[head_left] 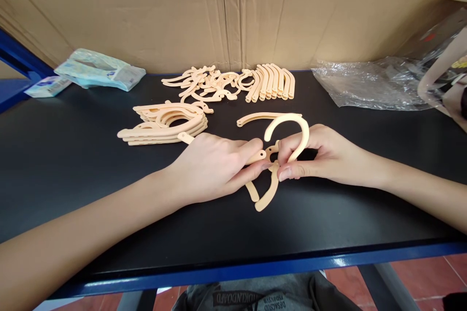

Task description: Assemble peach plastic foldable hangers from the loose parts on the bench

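Observation:
Pinched in my right hand (324, 155) is a cream plastic hanger hook (305, 132), its curve standing up with the open end facing left. Curved hanger arms (269, 194) hang below the fingers, and how they join the hook is partly hidden. My left hand (217, 163) is closed on a separate hanger arm (260, 155); one holed end shows at the fingertips and the other sticks out behind the knuckles. The two hands nearly meet. Just behind them lies a loose hanger arm (251, 119). A stack of folded hangers (164, 131) rests beyond my left hand.
Toward the back of the black table (146, 233) are a jumbled heap of hanger hooks (219, 82) and a neat row of hanger arms (272, 82). Blue-white plastic packets (98, 70) sit at back left, clear plastic bags (375, 85) at back right. Cardboard (153, 9) stands behind.

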`<act>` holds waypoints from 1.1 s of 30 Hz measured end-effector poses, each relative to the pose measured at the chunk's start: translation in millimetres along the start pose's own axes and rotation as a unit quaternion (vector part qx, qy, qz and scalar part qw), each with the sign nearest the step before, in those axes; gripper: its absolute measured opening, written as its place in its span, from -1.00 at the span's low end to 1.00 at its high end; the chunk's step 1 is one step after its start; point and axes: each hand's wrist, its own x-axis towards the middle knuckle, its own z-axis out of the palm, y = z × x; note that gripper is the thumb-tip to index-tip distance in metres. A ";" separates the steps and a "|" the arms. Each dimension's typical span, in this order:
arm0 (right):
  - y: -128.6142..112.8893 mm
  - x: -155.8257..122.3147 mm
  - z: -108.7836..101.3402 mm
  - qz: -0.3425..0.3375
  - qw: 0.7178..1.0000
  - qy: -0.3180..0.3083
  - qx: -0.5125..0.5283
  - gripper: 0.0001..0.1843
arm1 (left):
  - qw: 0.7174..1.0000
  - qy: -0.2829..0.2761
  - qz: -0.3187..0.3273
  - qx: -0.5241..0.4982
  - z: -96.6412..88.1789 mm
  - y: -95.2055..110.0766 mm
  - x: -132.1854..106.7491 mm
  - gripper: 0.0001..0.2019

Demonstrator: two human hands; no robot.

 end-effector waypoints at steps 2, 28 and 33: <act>-1.2 0.0 0.0 -0.008 0.999 -0.014 -0.046 -0.77 | 1.000 -0.002 0.000 0.004 -0.2 0.2 0.1 -0.62; -4.6 1.6 3.9 0.050 0.995 0.028 0.081 -0.85 | 1.000 -0.011 -0.008 -0.007 -2.1 -0.4 0.0 -0.65; -3.4 2.2 3.3 0.052 0.996 0.031 0.062 -0.84 | 1.000 0.004 0.012 -0.012 -1.5 1.1 1.3 -0.67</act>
